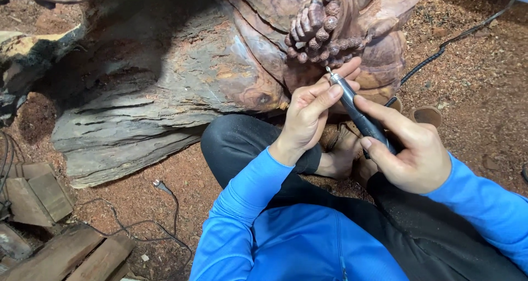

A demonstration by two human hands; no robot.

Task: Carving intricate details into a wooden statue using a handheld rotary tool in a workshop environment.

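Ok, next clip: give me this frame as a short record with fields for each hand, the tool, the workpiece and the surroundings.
left hand: steadies the tool near its tip
right hand: grips the tool body
rotary tool: dark, pen-shaped, tip at the carved beads
wood carving: large, reddish-brown
carved beads: strand in a carved hand
ground: sawdust, cables
wooden blocks: lower left

— Reddish-brown on the wood carving (258, 44), with darker swirling grain; grey, weathered streaks along its rough base (126, 132).
— And the rotary tool (360, 116)?
— Dark grey body, silver tip. Black cable (440, 47) behind.
— Clothing?
— Bright blue sleeves (247, 204), black trousers (242, 140). Rust-brown sawdust floor (473, 94), pale brown planks (66, 253).
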